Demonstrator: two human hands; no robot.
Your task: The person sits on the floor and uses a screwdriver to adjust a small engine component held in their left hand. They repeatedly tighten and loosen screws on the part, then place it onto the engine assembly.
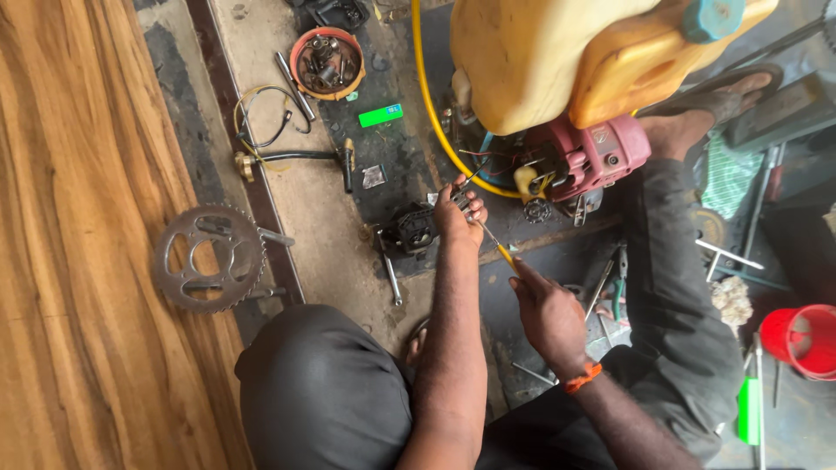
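Head view looks straight down on someone crouched on a grimy workshop floor (340, 218), and biggest of all is the yellow plastic tank (540, 52) tilted over a small red engine (588, 157) at the top of the scene. Left of that, a toothed steel sprocket (207, 258) lies on the wooden boards, well apart from the work. Further up sits an orange bowl (327, 63) full of small metal parts, and a red bucket (801, 341) stands at the far right edge. Down to the small things: the left hand (459, 216) is clenched around a small dark metal part (467, 202), held just below the engine and touching nothing else I can make out. A thin screwdriver (493, 244) with a yellow handle runs from that part down to the right hand (549, 318), which grips the handle, fingers curled, forefinger stretched along it
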